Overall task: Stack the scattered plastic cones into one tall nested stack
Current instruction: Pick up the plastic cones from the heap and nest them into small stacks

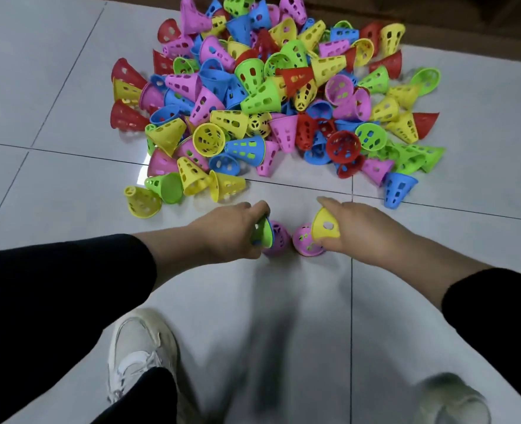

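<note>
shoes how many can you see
2: a white shoe at the lower left by the dark trouser leg, and a blurred shoe at the lower right corner.

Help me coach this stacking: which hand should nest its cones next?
Probably right. The right hand holds a yellow-over-pink pair right beside the left hand's green-and-purple pair.

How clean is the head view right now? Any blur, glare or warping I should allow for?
Head view: the cone pile is sharp; the right shoe at the bottom edge is smeared; soft double shadows fall below the left hand and right hand; a glare patch shines on the tile; grout lines bow with wide-angle distortion.
</note>
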